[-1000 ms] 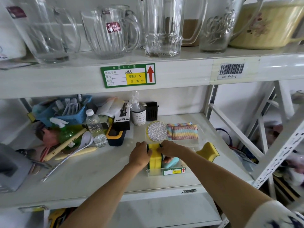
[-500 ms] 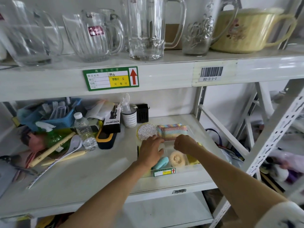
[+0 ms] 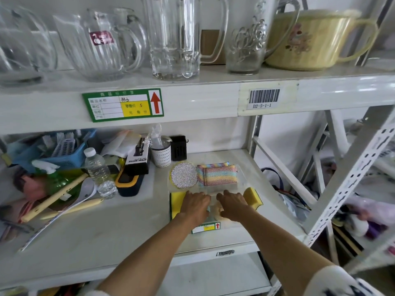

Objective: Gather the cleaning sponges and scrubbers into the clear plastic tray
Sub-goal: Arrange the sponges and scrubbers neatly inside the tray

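**Sponges pressed into place at the tray's front**

The clear plastic tray [image 3: 242,180] sits on the shelf, silver scrubber [image 3: 183,175] and rainbow sponge [image 3: 218,175] at its back. Since a second ago, the upright yellow sponge [image 3: 177,202] has been laid flat at the left. The left hand [image 3: 195,205] and right hand [image 3: 234,205] rest palm-down, grasping nothing. A second yellow sponge [image 3: 252,197] leans at the right edge, likely next.

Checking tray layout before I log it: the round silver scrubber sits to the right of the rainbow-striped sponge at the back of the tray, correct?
Not quite. The head view shows the round silver scrubber to the left of the rainbow-striped sponge, not the right. Both do sit at the back of the clear tray.
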Demonstrator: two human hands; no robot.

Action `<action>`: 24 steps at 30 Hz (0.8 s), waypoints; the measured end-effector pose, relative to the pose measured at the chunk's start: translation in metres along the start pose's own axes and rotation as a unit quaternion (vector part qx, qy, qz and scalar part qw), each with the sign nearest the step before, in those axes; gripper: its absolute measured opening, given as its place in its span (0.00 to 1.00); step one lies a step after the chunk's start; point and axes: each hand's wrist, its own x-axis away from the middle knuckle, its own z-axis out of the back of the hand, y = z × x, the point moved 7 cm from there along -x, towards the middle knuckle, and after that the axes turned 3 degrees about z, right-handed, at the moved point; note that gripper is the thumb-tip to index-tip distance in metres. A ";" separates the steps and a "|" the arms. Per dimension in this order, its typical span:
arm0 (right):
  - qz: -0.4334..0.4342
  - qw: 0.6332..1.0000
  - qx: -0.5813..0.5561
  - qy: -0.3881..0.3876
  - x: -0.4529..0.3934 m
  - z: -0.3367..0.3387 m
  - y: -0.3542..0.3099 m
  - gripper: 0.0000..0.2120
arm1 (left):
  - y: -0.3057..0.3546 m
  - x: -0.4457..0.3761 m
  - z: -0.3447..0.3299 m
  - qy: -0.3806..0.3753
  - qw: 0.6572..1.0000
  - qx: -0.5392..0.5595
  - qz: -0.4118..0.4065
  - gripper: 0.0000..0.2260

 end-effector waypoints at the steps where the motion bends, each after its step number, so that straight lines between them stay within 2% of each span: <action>1: -0.001 1.000 -0.001 -0.001 -0.001 -0.002 0.000 0.23 | 0.000 -0.001 -0.001 -0.003 1.000 0.001 0.000 0.14; 8: -0.003 0.999 -0.038 0.019 -0.008 0.003 0.006 0.25 | -0.001 -0.004 -0.002 0.008 1.000 0.012 -0.003 0.14; 13: -0.009 0.995 -0.091 0.043 -0.010 0.014 0.009 0.18 | -0.001 -0.007 -0.001 0.009 0.999 -0.035 -0.011 0.13; 17: -0.026 0.992 -0.090 0.081 -0.006 0.028 0.017 0.19 | -0.003 -0.007 0.006 0.027 0.996 -0.089 -0.009 0.13; 24: -0.062 0.993 -0.072 0.075 0.005 0.028 0.028 0.18 | -0.010 -0.006 0.007 0.019 0.994 -0.105 0.009 0.10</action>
